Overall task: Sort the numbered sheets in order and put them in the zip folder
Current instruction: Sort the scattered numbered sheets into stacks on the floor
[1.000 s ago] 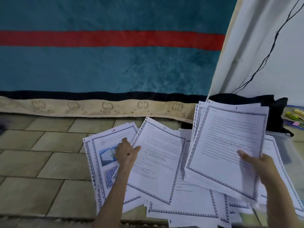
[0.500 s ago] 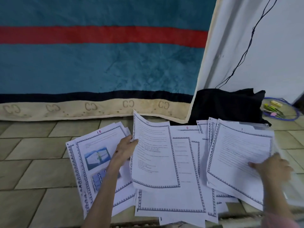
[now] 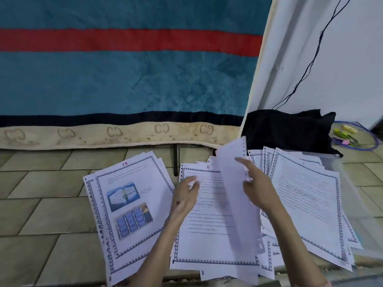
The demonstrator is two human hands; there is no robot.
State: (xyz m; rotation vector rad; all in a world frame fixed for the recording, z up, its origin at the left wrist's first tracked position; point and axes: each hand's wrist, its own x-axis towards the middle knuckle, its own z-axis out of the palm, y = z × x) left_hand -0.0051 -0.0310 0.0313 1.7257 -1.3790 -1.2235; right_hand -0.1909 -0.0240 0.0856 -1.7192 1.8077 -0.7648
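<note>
Right hand [image 3: 257, 189] lifts a blurred white bordered sheet [image 3: 236, 195] on edge, grip unclear; left hand [image 3: 184, 195] hangs loosely curled, holding nothing, beside it.

Bare tiled floor [image 3: 41, 204] lies open from 7 to 9 o'clock. The sheet piles [image 3: 217, 235] cover the floor from 5 to 7. A hanging blanket [image 3: 124, 83] walls off 10 to 12; a black bag [image 3: 288, 129] blocks 1, the pens [image 3: 346, 135] beyond it.
</note>
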